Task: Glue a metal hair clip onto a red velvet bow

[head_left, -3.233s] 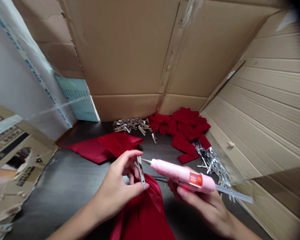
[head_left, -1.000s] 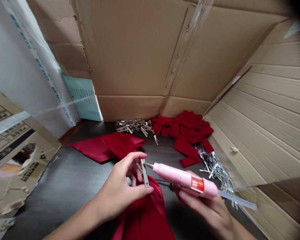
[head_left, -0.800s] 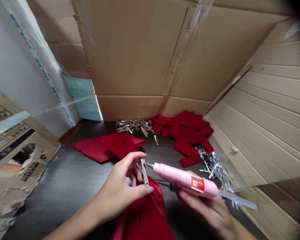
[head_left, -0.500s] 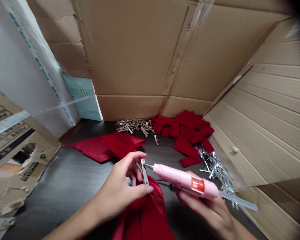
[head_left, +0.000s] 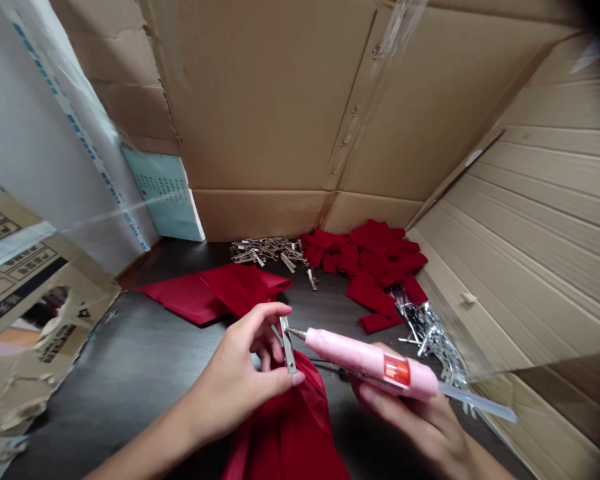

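Between the thumb and forefinger of my left hand (head_left: 253, 353) is a flat metal hair clip (head_left: 289, 347), held nearly upright by its two ends. My right hand (head_left: 410, 413) is wrapped round a pink hot glue gun (head_left: 365, 357), with a clear glue stick (head_left: 480, 401) poking out of its rear. The gun's metal nozzle (head_left: 296, 332) is at the upper part of the clip and seems to touch it. Below my left hand lies a dark red ribbon bow (head_left: 295, 427), partly hidden by the hand. Its hold on the ribbon, if any, cannot be made out.
Another red ribbon piece (head_left: 215, 290) lies on the dark table (head_left: 165, 360). Behind are a pile of metal clips (head_left: 265, 250), many red fabric strips (head_left: 375, 250) and silvery strips (head_left: 433, 333). Cardboard walls (head_left: 265, 100) enclose the back and right; a torn box (head_left: 45, 320) stands left.
Hardly anything differs. The clip and my left hand sit very slightly further left in the view, while the nozzle stays at the clip's upper part.
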`<act>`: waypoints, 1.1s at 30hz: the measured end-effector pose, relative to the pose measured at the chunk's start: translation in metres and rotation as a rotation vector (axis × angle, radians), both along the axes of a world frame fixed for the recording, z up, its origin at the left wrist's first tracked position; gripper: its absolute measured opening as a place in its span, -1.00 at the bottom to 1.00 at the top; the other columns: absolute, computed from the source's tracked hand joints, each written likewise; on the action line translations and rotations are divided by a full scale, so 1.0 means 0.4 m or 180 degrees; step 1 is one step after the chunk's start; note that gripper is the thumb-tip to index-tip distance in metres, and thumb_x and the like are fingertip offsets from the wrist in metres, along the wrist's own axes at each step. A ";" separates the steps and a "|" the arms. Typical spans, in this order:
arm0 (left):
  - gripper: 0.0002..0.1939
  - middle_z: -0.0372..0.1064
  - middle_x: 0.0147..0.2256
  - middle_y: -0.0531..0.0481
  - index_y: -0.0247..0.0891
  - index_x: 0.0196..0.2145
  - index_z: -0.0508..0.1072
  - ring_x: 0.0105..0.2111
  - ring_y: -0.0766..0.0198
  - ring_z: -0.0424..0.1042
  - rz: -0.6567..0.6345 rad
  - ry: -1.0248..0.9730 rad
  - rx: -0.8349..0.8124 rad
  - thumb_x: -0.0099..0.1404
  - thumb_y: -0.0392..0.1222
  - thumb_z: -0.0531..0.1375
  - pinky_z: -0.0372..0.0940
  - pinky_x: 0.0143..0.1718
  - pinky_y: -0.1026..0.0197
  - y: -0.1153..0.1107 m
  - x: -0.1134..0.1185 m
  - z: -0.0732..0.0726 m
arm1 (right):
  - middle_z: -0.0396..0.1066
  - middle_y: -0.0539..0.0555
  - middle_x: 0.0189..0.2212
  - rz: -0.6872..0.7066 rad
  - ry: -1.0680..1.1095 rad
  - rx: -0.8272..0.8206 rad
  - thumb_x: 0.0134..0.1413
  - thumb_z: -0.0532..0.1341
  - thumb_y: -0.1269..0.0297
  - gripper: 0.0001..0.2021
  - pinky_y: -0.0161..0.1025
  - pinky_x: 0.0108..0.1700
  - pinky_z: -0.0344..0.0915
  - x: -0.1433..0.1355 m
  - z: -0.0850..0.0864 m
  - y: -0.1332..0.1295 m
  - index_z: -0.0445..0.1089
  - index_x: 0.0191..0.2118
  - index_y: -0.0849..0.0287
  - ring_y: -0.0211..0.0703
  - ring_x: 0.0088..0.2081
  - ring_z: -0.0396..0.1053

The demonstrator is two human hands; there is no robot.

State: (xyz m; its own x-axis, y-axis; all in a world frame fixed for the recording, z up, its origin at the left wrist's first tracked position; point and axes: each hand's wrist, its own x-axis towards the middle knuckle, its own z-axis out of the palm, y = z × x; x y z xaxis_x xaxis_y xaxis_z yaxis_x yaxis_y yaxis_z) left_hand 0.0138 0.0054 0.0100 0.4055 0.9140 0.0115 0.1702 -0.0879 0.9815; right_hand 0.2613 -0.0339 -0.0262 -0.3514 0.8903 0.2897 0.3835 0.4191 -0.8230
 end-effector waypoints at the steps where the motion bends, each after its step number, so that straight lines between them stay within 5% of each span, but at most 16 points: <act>1: -0.40 0.30 -0.37 0.10 -0.17 0.06 0.22 -0.39 0.33 0.31 0.0003 0.0004 0.0005 0.09 -0.22 0.34 0.26 -0.36 0.24 0.001 -0.001 0.001 | 0.27 0.04 -0.40 0.0018 0.0006 0.0026 0.28 0.08 0.23 -0.82 -0.29 -0.35 0.29 -0.001 0.002 0.001 0.34 -0.31 0.16 -0.20 -0.38 0.29; 15: -0.35 0.35 -0.38 0.03 -0.19 0.07 0.32 -0.39 0.27 0.35 0.0261 -0.0046 0.0264 0.01 -0.16 0.35 0.29 -0.36 0.20 0.009 0.003 -0.008 | 0.28 0.03 -0.38 0.0010 -0.0155 0.0119 0.29 0.05 0.22 -0.78 -0.28 -0.35 0.26 -0.002 0.017 -0.004 0.23 -0.39 0.14 -0.20 -0.38 0.30; 33: -0.40 0.27 -0.33 0.10 -0.14 0.05 0.22 -0.39 0.35 0.30 0.0037 -0.0008 0.0014 0.09 -0.21 0.36 0.26 -0.35 0.24 0.001 -0.002 0.000 | 0.32 0.04 -0.42 -0.0107 -0.0292 0.0209 0.25 0.07 0.26 -0.81 -0.28 -0.35 0.30 -0.001 0.018 -0.006 0.25 -0.40 0.15 -0.19 -0.40 0.32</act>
State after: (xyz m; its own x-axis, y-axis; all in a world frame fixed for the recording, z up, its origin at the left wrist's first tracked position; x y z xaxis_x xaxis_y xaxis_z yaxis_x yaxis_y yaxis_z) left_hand 0.0130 0.0058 0.0100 0.3949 0.9186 0.0165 0.1688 -0.0902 0.9815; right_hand 0.2609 -0.0362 -0.0189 -0.3493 0.8822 0.3157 0.4707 0.4566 -0.7550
